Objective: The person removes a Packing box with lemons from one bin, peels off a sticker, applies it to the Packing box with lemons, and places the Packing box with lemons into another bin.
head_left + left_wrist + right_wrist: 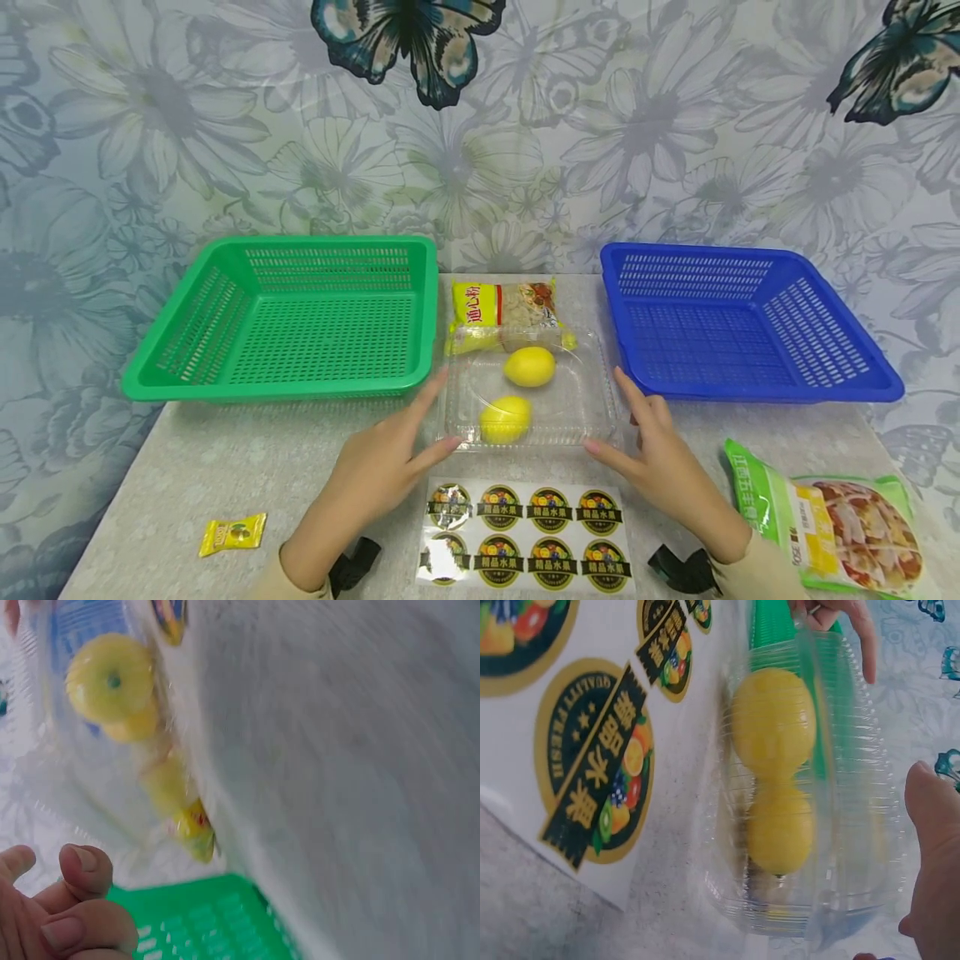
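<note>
head high, wrists close, perhaps sharing lemons (528,367)

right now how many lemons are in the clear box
2, both inside the clear box: one lemon toward the back, the other lemon nearer the front edge. None looks hidden.

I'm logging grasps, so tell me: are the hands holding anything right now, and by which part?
Neither grips anything: the left hand and right hand flank the clear container at its near corners, fingers straight, at most touching.

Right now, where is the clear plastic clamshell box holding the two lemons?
In the head view the clear clamshell box sits mid-table between the green basket and blue basket, flanked by the left hand and right hand, above the sticker sheet.
</note>
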### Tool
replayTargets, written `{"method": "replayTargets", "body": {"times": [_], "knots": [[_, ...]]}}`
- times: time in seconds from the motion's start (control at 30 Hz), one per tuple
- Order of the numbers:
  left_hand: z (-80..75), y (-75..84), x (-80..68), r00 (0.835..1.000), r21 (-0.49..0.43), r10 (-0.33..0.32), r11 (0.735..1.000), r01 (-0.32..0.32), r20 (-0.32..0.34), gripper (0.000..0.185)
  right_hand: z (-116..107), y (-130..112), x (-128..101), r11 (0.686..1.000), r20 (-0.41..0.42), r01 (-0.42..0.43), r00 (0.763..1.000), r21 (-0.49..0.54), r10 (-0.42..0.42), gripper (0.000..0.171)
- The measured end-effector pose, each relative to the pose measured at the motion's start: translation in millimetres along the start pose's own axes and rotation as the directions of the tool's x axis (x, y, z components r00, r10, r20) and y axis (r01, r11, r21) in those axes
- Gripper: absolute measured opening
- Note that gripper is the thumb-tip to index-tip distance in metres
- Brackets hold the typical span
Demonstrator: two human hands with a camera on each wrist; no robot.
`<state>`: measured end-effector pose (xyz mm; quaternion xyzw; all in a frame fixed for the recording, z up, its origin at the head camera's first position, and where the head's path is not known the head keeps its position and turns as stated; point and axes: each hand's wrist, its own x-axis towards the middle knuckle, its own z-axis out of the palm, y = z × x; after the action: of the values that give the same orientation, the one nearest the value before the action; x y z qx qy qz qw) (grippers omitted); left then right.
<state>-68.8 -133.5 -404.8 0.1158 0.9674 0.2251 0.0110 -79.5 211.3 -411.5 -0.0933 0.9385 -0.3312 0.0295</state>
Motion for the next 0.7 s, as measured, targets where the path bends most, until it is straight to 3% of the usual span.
{"method": "replayTargets", "body": {"times": [0.23,0.33,0.43,0.57,0.7], "knots": [[-15.8,-5.1,-28.2,0.995,-0.025,-0.045,0.999,0.043,-0.092,0.072,-3,-7,-14,0.994,-0.074,0.106,0.992,-0.005,-0.106,0.090],[-15.5,-6.3,-40.9,0.993,-0.036,-0.030,0.999,0.026,-0.113,0.062,-1,-11,-21,0.979,-0.122,0.203,0.972,0.012,-0.200,0.084],[-12.2,-7.5,-50.4,0.994,-0.056,-0.011,0.998,0.005,-0.112,0.057,1,-16,-26,0.944,-0.149,0.324,0.938,0.058,-0.313,0.075],[-6.6,-9.9,-57.3,0.997,-0.071,-0.011,0.997,0.006,-0.082,0.057,7,-21,-31,0.895,-0.096,0.425,0.905,0.138,-0.415,0.062],[-2.8,-13.0,-59.9,0.999,-0.098,-0.044,0.994,0.044,-0.001,0.059,18,-27,-36,0.895,0.025,0.391,0.914,0.212,-0.405,0.053]]}}
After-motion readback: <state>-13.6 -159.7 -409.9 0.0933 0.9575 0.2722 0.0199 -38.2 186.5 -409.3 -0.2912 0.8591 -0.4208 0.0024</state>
